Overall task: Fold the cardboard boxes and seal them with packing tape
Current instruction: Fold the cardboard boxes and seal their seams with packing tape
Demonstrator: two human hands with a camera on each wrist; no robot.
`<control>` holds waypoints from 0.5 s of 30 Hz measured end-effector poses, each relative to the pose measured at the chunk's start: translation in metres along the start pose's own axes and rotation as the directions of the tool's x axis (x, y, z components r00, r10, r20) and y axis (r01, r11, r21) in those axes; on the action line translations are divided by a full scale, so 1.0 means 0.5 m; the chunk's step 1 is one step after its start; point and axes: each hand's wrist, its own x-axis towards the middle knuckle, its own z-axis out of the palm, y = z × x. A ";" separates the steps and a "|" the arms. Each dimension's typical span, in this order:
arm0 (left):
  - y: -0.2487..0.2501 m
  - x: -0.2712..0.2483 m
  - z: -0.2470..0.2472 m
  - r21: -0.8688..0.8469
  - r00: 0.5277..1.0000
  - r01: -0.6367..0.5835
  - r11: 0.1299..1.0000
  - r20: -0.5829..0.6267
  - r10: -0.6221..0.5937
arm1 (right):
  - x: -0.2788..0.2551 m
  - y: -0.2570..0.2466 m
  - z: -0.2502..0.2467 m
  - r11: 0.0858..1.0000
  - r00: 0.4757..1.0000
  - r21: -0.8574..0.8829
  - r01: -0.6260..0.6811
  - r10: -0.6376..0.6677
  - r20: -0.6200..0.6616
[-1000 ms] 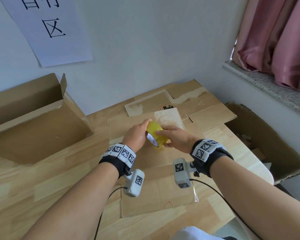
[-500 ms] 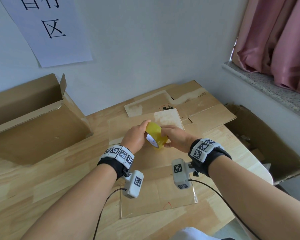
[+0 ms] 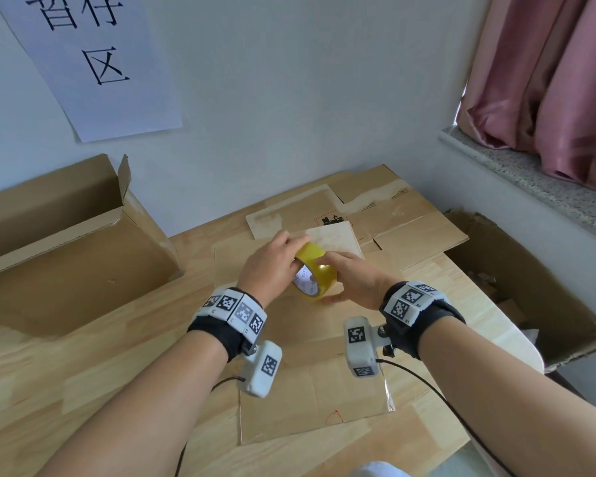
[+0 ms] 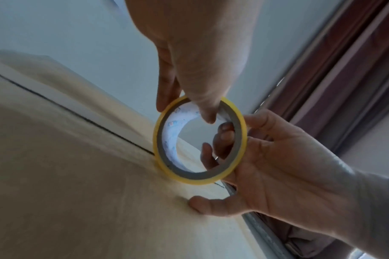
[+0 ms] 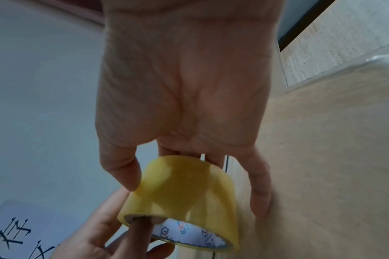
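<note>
A yellow packing tape roll (image 3: 315,275) is held a little above a flattened cardboard box (image 3: 310,383) on the wooden table (image 3: 66,366). My left hand (image 3: 291,256) pinches the roll's rim from the left. In the left wrist view its thumb sits inside the core of the tape roll (image 4: 199,138) and its fingers lie outside. My right hand (image 3: 338,280) cups the roll from the right, index finger over the top and thumb beneath. In the right wrist view its thumb touches the tape roll (image 5: 182,189). No loose tape end shows.
An open cardboard box (image 3: 66,256) stands at the left against the wall. More flattened cardboard (image 3: 393,215) lies at the table's back right. A large carton (image 3: 530,287) sits on the floor beyond the right edge, below a stone sill (image 3: 530,180) and pink curtain.
Both hands have stayed at the roll in nearly the same spot. My right fingers have shifted a little over its outer face.
</note>
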 end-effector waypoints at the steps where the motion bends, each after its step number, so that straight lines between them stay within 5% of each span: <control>1: -0.004 0.002 0.001 -0.023 1.000 -0.012 1.000 0.003 0.012 | 0.001 0.002 0.000 1.000 1.000 0.021 -0.005 0.005 0.008; 7: 0.001 0.008 0.016 -0.236 0.997 0.080 0.968 0.028 -0.076 | 0.005 -0.005 0.002 0.990 0.998 0.131 -0.045 0.040 0.042; 11: 0.010 0.011 0.009 -0.316 0.967 0.256 0.914 0.073 -0.245 | 0.000 -0.007 -0.006 0.981 0.998 0.191 -0.031 0.020 0.059; 13: 0.005 0.012 0.013 -0.469 0.902 0.430 0.771 0.179 -0.394 | -0.001 -0.011 -0.007 0.975 0.995 0.223 0.006 -0.027 0.092; 15: 0.007 0.009 0.022 -0.671 0.813 0.569 0.476 0.370 -0.450 | -0.001 -0.016 -0.007 0.970 0.996 0.241 0.020 -0.042 0.084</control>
